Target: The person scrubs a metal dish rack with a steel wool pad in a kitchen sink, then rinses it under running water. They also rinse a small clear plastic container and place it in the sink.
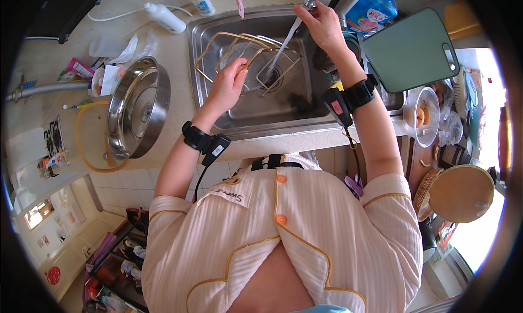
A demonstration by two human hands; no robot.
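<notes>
My left hand (229,83) grips a gold-coloured wire rack (229,34) over a stainless steel sink (241,127). Against the faucet head (309,4) rests my right hand (323,24), its thumb and fingers around the spout. A stream of water (288,39) runs from it down through the rack's wires towards the drain. Behind the rack, a clear round dish or lid shows in part. Dark wet matter (299,101) lies on the sink floor, right of the drain.
A large steel pan (139,108) stands tilted on the left counter, beside a glass lid with an amber rim (81,149). White bottles (165,18) stand behind. At right are a green cutting board (408,51), blue detergent bottles (372,10) and a clear bowl with food (423,116).
</notes>
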